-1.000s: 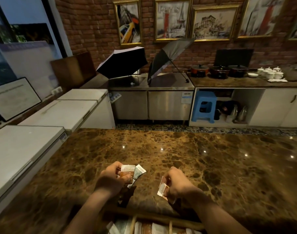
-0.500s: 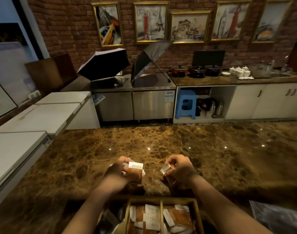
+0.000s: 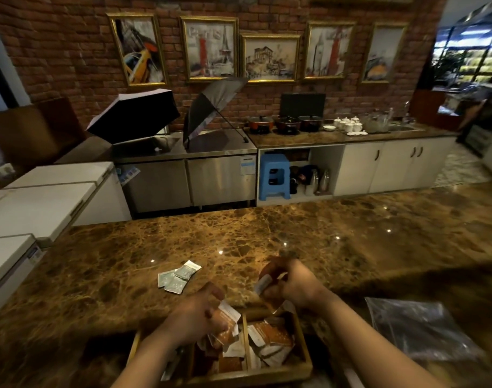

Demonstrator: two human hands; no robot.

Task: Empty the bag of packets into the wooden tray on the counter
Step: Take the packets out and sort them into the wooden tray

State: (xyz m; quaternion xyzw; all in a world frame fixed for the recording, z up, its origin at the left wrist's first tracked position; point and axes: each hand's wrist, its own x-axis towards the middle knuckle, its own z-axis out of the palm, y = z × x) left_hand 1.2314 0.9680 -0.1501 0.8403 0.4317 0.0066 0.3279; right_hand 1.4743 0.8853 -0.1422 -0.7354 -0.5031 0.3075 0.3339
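Currently: pale green packets (image 3: 179, 276) lie flat on the counter (image 3: 351, 233), far-left of the wooden tray (image 3: 305, 357). My left hand (image 3: 196, 315) pinches orange-white packets (image 3: 225, 322) over the tray's middle compartment, long axis tilted up-right. My right hand (image 3: 292, 284) grips another packet (image 3: 263, 284) above the far rim. Clear bag (image 3: 418, 331) lies flat at right.

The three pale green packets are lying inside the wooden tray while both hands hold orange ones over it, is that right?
Not quite. The head view shows the pale green packets lying on the marble counter, beyond the wooden tray, not inside it. The rest holds: the left hand and right hand each hold orange packets over the tray.
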